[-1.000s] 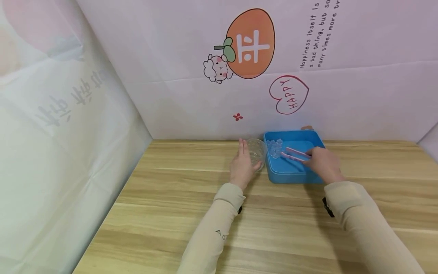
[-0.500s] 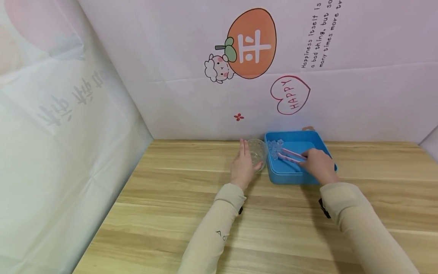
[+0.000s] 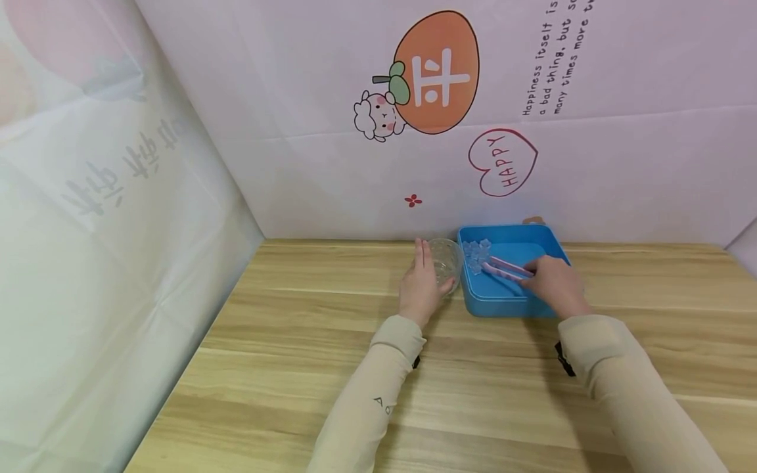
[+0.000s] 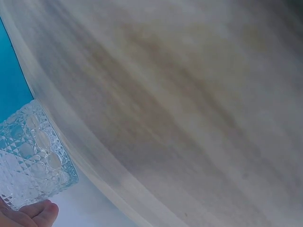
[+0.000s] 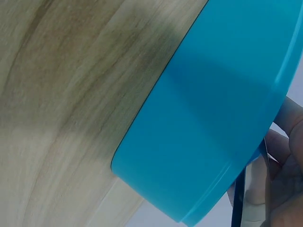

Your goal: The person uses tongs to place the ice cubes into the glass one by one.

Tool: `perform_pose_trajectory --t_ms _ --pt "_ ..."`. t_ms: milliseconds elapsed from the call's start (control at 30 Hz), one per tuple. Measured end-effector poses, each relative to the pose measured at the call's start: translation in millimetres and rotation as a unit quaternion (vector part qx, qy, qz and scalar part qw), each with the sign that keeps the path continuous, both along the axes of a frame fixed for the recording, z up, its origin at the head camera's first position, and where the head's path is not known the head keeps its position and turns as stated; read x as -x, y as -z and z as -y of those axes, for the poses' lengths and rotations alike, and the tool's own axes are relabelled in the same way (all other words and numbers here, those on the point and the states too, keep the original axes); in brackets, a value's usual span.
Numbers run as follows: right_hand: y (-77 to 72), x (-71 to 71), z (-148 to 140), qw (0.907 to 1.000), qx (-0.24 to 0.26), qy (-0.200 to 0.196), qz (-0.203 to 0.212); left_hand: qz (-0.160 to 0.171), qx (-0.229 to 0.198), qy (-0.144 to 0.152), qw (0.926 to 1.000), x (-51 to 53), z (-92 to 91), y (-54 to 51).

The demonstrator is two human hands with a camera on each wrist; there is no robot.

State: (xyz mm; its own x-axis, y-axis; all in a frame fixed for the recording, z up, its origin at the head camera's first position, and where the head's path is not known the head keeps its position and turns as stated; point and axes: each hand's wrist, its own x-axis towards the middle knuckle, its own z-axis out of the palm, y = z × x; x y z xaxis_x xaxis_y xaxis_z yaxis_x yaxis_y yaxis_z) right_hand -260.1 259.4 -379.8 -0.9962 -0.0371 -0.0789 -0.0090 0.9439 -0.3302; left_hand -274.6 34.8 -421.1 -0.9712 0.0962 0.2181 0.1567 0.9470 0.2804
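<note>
My left hand [image 3: 420, 289] holds a clear glass cup [image 3: 446, 259], thumb at its near side and fingers along its left. The left wrist view shows the cup's patterned wall [image 4: 35, 153] with fingertips against it. Just right of the cup sits a blue rectangular box [image 3: 508, 307]. Several clear ice-like cubes [image 3: 475, 256] are heaped in its left part. Over the box, my right hand [image 3: 556, 286] pinches pink tongs [image 3: 510, 270]. The tips are at the heap's right edge; whether they hold a cube is too small to tell. In the right wrist view, the box wall [image 5: 203, 113] hides the cubes.
Both the cup and the box stand at the back of a wood-grain table [image 3: 473, 387]. A printed white backdrop [image 3: 319, 184] rises right behind them. Another pale sheet [image 3: 118, 276] hangs along the left side.
The tongs went left into the cubes, then drew back slightly right, and their arms are a little closer together than a second ago. My left hand and the cup have stayed put.
</note>
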Motion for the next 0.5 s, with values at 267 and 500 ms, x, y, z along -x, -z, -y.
perform_pose_trajectory --t_ms 267,500 --pt "-0.4 -1.1 -2.2 0.9999 0.014 0.003 -0.002 -0.002 0.000 0.002 1.0000 0.5 -0.5 0.2" --pt "1.0 -1.7 -5.4 0.9997 0.023 0.002 -0.012 -0.008 -0.001 0.006 0.9999 0.9 -0.2 0.6"
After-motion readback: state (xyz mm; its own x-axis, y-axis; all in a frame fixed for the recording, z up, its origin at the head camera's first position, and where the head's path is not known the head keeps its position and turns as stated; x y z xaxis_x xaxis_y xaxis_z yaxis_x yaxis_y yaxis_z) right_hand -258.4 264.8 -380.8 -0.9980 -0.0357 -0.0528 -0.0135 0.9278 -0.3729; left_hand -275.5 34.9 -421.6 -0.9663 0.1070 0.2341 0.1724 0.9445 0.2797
